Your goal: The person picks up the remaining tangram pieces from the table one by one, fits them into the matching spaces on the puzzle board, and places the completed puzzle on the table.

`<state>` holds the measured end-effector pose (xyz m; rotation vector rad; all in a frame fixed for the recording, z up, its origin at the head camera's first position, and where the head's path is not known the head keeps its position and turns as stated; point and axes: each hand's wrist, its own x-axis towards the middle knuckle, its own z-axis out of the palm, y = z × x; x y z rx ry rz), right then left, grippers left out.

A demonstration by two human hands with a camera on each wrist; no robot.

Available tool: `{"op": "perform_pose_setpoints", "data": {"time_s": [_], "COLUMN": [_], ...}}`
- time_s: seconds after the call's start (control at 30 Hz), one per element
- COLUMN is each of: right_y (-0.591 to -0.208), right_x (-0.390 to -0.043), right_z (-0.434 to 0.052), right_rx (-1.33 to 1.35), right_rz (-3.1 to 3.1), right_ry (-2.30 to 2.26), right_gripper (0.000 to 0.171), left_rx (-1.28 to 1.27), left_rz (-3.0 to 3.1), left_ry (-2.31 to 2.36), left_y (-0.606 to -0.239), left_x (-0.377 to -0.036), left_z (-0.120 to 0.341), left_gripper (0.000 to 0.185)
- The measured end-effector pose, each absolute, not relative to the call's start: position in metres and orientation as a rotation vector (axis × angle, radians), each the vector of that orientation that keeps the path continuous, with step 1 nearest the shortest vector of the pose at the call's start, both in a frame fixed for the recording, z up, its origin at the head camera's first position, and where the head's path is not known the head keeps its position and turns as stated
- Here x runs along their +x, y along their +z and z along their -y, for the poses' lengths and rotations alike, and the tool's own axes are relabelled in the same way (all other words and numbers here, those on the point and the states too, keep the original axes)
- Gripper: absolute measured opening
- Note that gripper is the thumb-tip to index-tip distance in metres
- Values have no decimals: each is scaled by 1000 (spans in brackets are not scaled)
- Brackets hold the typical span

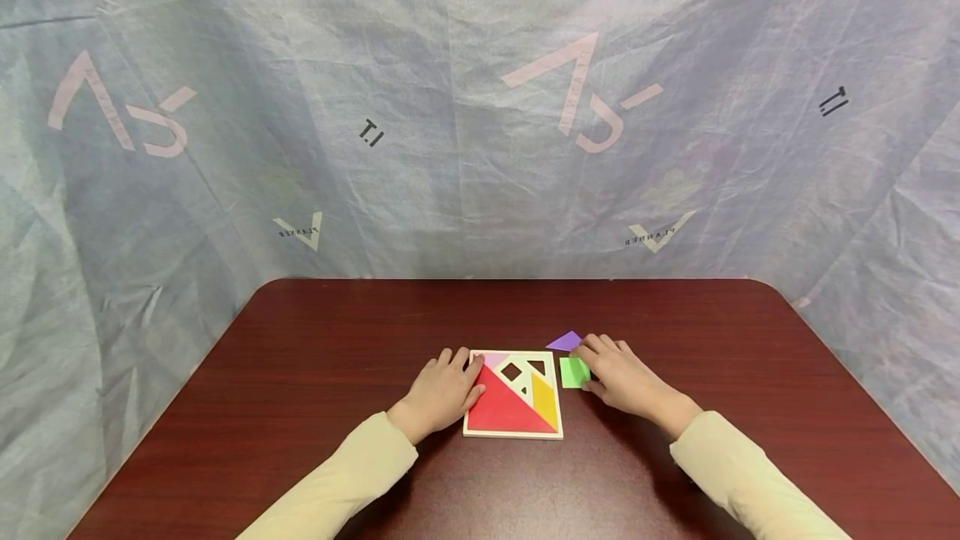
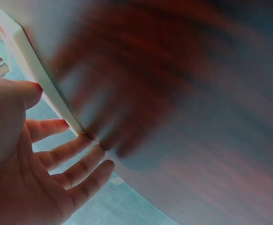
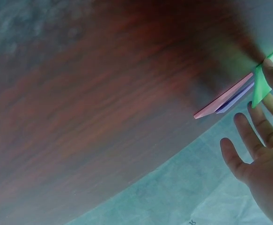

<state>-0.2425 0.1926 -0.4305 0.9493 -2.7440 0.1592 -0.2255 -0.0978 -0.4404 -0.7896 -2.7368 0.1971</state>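
Observation:
A square wooden puzzle tray (image 1: pixel 513 434) lies on the dark red table (image 1: pixel 315 357). It holds a red triangle (image 1: pixel 501 408), a yellow piece (image 1: pixel 546 402) and a pink piece (image 1: pixel 496 358), with bare gaps near its top. My left hand (image 1: pixel 444 392) rests with straight fingers (image 2: pixel 68 151) against the tray's left edge (image 2: pixel 39 77). Just right of the tray, my right hand (image 1: pixel 621 375) pinches a green square (image 1: pixel 574 372), which looks tilted up (image 3: pixel 261 86) in the right wrist view. A purple piece (image 1: pixel 564 342) lies flat just beyond it (image 3: pixel 227 101).
Wrinkled grey sheeting (image 1: pixel 480 148) hangs behind and to both sides of the table. The table's far edge is rounded at its corners. Cream sleeves (image 1: pixel 352 473) cover both forearms.

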Motion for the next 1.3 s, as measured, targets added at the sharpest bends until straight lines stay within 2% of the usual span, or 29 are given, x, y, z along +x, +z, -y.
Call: {"op": "perform_pose_setpoints", "data": {"time_s": [0.5,1.0,1.3], "right_y": [-431,-431,-428], "right_x": [-244,-246,-246], "right_z": [-195,-196,-194], "right_rx": [983,1002,975], "right_rz": [2708,2572,2582], "right_ry": [188,175,202], "right_gripper": [42,29,26], "left_rx": [-791,-786,-792], "left_rz": [2750,2755,2749], "left_ry": [183,186,186], "left_y": [-440,-441,-442], "left_x": [-225,-226,-226], "left_z": [98,98,98], "left_gripper": [44,44,43]}}
